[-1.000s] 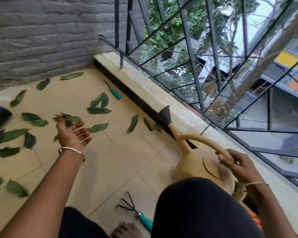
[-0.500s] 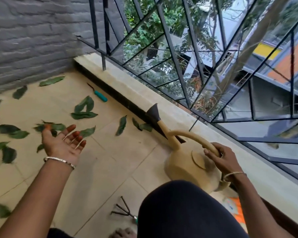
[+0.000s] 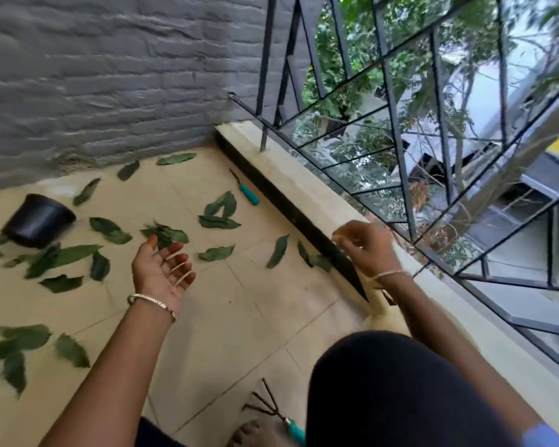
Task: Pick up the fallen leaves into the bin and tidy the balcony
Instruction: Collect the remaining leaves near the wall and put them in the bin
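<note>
The nearest fallen leaf (image 3: pixel 216 253), lying crosswise, is found just beyond the left hand (image 3: pixel 162 272), held spread and palm-up, with the bin (image 3: pixel 39 221) tipped over well to its left among more leaves (image 3: pixel 62 256) (the right hand (image 3: pixel 365 250) is loosely curled by the ledge (image 3: pixel 291 171); any pinch cannot be told)

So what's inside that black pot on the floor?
Cannot tell. The black pot lies tipped over, showing only its dark outer wall; its inside is hidden. Green leaves lie on the floor beside it.
</note>
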